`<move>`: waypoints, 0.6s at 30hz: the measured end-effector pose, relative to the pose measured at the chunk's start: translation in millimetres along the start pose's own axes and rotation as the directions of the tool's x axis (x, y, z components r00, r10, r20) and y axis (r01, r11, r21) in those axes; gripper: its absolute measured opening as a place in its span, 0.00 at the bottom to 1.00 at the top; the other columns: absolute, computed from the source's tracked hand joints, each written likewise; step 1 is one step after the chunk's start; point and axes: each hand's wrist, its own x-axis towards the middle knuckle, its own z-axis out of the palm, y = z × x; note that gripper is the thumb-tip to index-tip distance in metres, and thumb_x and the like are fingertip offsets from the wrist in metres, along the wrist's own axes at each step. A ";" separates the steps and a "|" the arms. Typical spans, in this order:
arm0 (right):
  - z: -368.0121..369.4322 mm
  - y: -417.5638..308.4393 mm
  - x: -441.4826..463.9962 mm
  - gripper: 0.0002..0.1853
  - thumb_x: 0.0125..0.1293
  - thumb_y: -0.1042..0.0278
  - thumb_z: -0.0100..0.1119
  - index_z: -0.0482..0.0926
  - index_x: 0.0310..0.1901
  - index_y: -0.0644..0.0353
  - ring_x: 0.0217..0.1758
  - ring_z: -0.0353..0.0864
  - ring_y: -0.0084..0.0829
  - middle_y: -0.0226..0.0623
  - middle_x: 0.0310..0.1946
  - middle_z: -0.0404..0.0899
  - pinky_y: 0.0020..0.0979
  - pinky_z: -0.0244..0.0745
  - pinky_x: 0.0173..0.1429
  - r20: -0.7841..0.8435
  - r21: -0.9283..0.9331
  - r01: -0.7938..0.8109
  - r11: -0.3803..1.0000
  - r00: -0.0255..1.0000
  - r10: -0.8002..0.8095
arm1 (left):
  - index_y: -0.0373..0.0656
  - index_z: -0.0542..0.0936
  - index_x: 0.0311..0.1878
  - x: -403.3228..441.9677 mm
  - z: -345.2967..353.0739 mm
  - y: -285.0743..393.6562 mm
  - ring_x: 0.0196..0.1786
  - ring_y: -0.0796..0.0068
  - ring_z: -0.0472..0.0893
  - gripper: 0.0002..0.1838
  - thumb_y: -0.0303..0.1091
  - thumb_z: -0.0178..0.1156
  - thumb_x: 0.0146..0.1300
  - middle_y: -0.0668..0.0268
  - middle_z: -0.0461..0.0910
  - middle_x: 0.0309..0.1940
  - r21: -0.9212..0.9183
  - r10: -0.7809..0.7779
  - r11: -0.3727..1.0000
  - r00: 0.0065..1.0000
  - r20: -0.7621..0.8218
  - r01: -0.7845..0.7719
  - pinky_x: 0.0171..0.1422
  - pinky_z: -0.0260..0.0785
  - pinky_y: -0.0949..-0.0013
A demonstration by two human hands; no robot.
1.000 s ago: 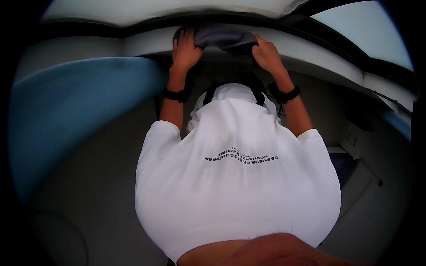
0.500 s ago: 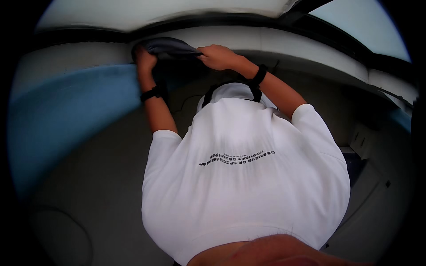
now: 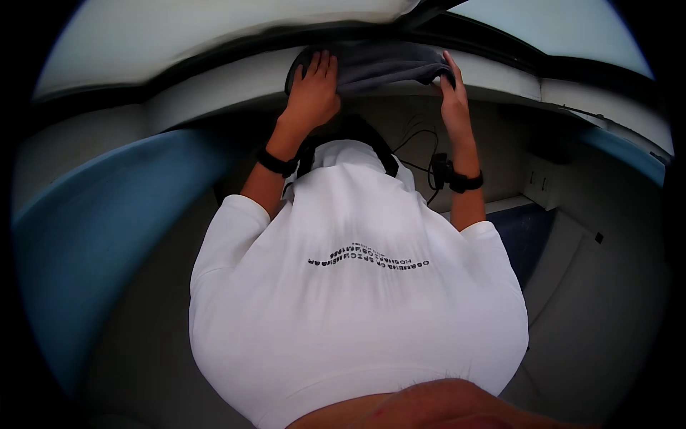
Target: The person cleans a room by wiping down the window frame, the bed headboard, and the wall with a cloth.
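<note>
A dark grey cloth lies along the pale ledge below the window. My left hand rests on the cloth's left part, its fingers stretched out and slightly apart. At the right end, my right hand grips the cloth's edge between thumb and fingers. Fabric spans the gap between the two hands in loose folds. Both wrists wear black bands. The underside of the cloth and what it covers are hidden.
Window glass with a black frame runs above the ledge. A blue curved panel stands at the left. Thin black cables hang below the ledge near my right wrist. A pale box sits at the right.
Both hands have moved right along the ledge with the cloth. They are farther apart, and the cloth is stretched wider between them. My left hand's fingers now show on top of it.
</note>
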 end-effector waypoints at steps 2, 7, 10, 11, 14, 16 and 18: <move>-2.2 21.9 9.8 0.25 0.75 0.60 0.51 0.68 0.70 0.57 0.70 0.72 0.47 0.47 0.68 0.71 0.43 0.65 0.73 0.070 -0.247 0.070 0.967 0.996 -0.055 | 0.36 0.61 0.76 -2.0 5.0 -10.3 0.80 0.51 0.57 0.40 0.28 0.55 0.58 0.50 0.59 0.78 -0.083 0.015 0.996 0.998 -0.054 -0.019 0.80 0.53 0.43; 48.7 62.7 19.0 0.31 0.60 0.59 0.62 0.72 0.65 0.62 0.70 0.69 0.57 0.55 0.62 0.73 0.54 0.59 0.76 0.198 -0.741 0.342 0.578 0.934 -0.298 | 0.50 0.65 0.76 -25.0 0.1 -44.2 0.80 0.55 0.59 0.40 0.26 0.58 0.57 0.60 0.62 0.78 -0.370 0.057 0.924 0.990 -0.125 -0.100 0.83 0.48 0.47; 84.6 43.6 15.1 0.31 0.57 0.56 0.66 0.74 0.60 0.63 0.68 0.69 0.59 0.56 0.58 0.74 0.58 0.56 0.76 0.205 -0.715 0.370 0.594 0.922 -0.328 | 0.53 0.68 0.75 -46.5 -9.1 -59.3 0.80 0.54 0.59 0.39 0.25 0.59 0.56 0.60 0.63 0.77 -0.319 -0.062 0.948 0.991 -0.118 0.021 0.83 0.48 0.48; 97.9 33.9 10.2 0.31 0.55 0.55 0.69 0.74 0.58 0.63 0.66 0.70 0.59 0.55 0.56 0.74 0.58 0.56 0.77 0.254 -0.691 0.411 0.594 0.908 -0.333 | 0.52 0.69 0.74 -55.4 -12.7 -65.6 0.80 0.54 0.59 0.39 0.25 0.59 0.56 0.60 0.64 0.77 -0.300 -0.165 0.946 0.978 -0.129 0.120 0.83 0.48 0.47; 133.0 38.7 10.0 0.32 0.51 0.53 0.74 0.75 0.54 0.61 0.61 0.73 0.56 0.53 0.51 0.75 0.57 0.57 0.77 0.302 -0.617 0.532 0.580 0.840 -0.450 | 0.51 0.69 0.74 -74.1 -19.1 -86.1 0.79 0.53 0.60 0.38 0.24 0.57 0.55 0.59 0.65 0.76 -0.231 -0.304 0.936 0.940 -0.153 0.265 0.82 0.48 0.46; 150.0 45.8 10.4 0.33 0.49 0.52 0.76 0.76 0.52 0.61 0.58 0.75 0.54 0.52 0.48 0.75 0.57 0.58 0.77 0.291 -0.582 0.588 0.561 0.795 -0.532 | 0.51 0.71 0.73 -86.3 -13.7 -94.1 0.80 0.54 0.58 0.36 0.27 0.58 0.56 0.57 0.66 0.75 -0.280 -0.396 0.899 0.897 -0.197 0.336 0.83 0.45 0.47; 154.3 42.5 17.9 0.33 0.47 0.53 0.78 0.75 0.51 0.60 0.56 0.76 0.52 0.48 0.46 0.75 0.55 0.60 0.76 0.352 -0.460 0.673 0.579 0.737 -0.577 | 0.49 0.73 0.71 -86.9 -7.3 -97.5 0.79 0.52 0.60 0.34 0.27 0.57 0.57 0.56 0.67 0.74 -0.271 -0.383 0.908 0.897 -0.223 0.320 0.82 0.48 0.48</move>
